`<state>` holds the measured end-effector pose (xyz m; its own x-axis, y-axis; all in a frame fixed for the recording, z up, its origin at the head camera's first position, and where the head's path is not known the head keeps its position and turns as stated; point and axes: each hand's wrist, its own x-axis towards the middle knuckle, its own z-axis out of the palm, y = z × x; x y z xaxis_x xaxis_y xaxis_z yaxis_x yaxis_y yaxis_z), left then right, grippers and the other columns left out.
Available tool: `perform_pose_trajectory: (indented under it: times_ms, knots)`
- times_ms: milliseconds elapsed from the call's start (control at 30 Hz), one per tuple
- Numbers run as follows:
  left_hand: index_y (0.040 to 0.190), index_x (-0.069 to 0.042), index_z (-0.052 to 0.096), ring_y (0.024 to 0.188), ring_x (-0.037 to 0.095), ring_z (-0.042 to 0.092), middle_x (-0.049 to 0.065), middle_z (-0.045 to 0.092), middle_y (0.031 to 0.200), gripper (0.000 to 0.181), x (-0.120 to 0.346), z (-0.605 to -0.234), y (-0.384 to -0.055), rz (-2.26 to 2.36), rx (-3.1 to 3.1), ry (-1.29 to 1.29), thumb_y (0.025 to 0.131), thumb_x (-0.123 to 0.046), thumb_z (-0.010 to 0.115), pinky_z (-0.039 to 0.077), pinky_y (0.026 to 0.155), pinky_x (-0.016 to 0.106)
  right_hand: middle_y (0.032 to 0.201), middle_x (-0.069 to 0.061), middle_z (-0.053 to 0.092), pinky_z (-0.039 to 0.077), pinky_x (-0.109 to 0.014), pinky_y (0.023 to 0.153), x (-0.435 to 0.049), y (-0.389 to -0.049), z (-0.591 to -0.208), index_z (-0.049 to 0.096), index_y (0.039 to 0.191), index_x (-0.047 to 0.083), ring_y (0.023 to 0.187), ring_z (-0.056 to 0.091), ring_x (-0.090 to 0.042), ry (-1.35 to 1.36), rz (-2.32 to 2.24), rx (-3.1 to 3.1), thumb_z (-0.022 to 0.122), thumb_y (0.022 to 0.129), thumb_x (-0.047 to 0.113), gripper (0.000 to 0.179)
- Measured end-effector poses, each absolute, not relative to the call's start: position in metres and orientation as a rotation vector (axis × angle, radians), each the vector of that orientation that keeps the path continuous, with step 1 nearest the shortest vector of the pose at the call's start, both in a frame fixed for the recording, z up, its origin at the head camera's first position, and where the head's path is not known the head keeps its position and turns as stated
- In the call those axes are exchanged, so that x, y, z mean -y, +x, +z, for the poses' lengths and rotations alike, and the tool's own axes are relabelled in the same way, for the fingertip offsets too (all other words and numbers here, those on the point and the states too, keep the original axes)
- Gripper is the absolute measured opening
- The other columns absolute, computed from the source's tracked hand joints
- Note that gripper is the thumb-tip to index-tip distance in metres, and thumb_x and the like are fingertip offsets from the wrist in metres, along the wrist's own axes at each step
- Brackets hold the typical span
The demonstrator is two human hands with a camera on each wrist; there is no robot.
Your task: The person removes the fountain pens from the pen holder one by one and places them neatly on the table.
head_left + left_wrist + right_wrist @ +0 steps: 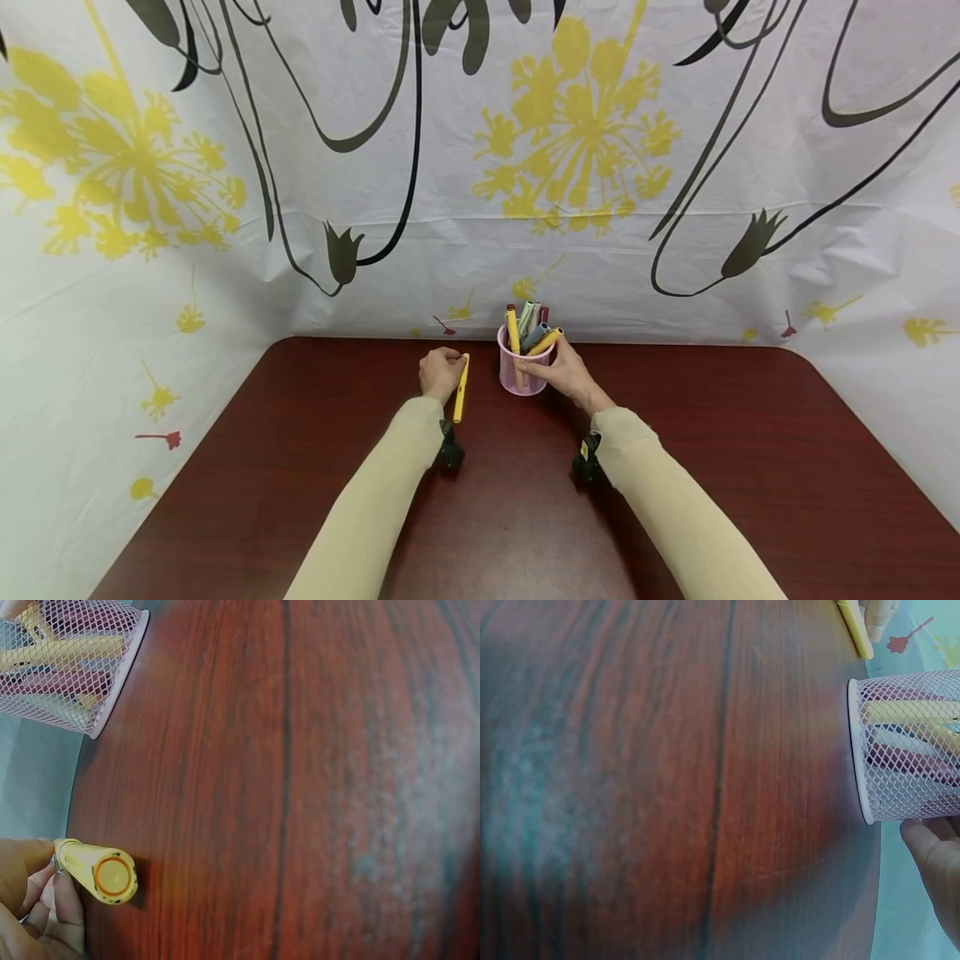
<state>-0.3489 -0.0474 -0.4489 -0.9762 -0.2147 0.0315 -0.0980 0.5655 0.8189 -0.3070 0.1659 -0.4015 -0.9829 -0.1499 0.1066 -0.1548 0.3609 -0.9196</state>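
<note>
At the back of the table, my left hand (441, 372) pinches a yellow marker (461, 392) near its far end. The left wrist view shows the marker's round butt (114, 877) facing the camera, with thumb and fingertips at the other end. To its right stands an upright pink mesh pen holder (534, 387), full of several pens and markers in yellow, green, blue and red. My right hand (568, 375) grips the holder from its right side, thumb across the front. Part of the right fingers is hidden behind the holder.
The dark red wooden table (510, 517) ends just behind the holder, where a white patterned cloth (450, 275) hangs. Cloth also flanks both sides. Black wrist cameras (451, 450) sit under the cuffs, close above the tabletop.
</note>
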Motion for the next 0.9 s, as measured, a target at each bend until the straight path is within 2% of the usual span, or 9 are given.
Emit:
perform_pose_trajectory:
  times_ms: [133,367,633,900]
  knots:
    - [0.102,-0.006,0.071,0.080,0.023,0.067,0.010,0.071,0.097,0.020,0.048,-0.448,-0.348,-1.385,2.657,0.271,0.088,-0.021,0.067,0.054,0.066,0.034,0.129,-0.024,0.047,0.034,-0.048,0.104,-0.166,-0.310,-0.403,0.037,0.126,-0.004,0.123,0.042,-0.035,0.305,1.747,2.589,0.075,0.079,0.011,0.062]
    - [0.103,-0.006,0.071,0.082,0.024,0.067,0.011,0.071,0.097,0.021,0.050,-0.448,-0.347,-1.384,2.650,0.272,0.088,-0.020,0.067,0.054,0.068,0.035,0.132,-0.021,0.046,0.033,-0.049,0.105,-0.172,-0.332,-0.432,0.038,0.129,0.001,0.125,0.041,-0.033,0.297,1.756,2.578,0.079,0.077,0.018,0.069]
    - [0.108,-0.004,0.069,0.088,0.026,0.066,0.013,0.070,0.101,0.026,0.058,-0.449,-0.346,-1.387,2.600,0.290,0.091,-0.022,0.063,0.053,0.075,0.038,0.129,-0.017,0.047,0.036,-0.048,0.104,-0.173,-0.333,-0.436,0.038,0.127,0.005,0.123,0.044,-0.029,0.293,1.759,2.576,0.081,0.074,0.025,0.071]
    - [0.117,-0.003,0.064,0.094,0.029,0.065,0.017,0.065,0.109,0.031,0.060,-0.435,-0.347,-1.837,2.284,0.180,0.092,-0.020,0.062,0.055,0.076,0.035,0.131,-0.016,0.047,0.036,-0.047,0.104,-0.176,-0.335,-0.436,0.038,0.129,0.005,0.123,0.044,-0.029,0.303,1.753,2.574,0.080,0.075,0.023,0.072]
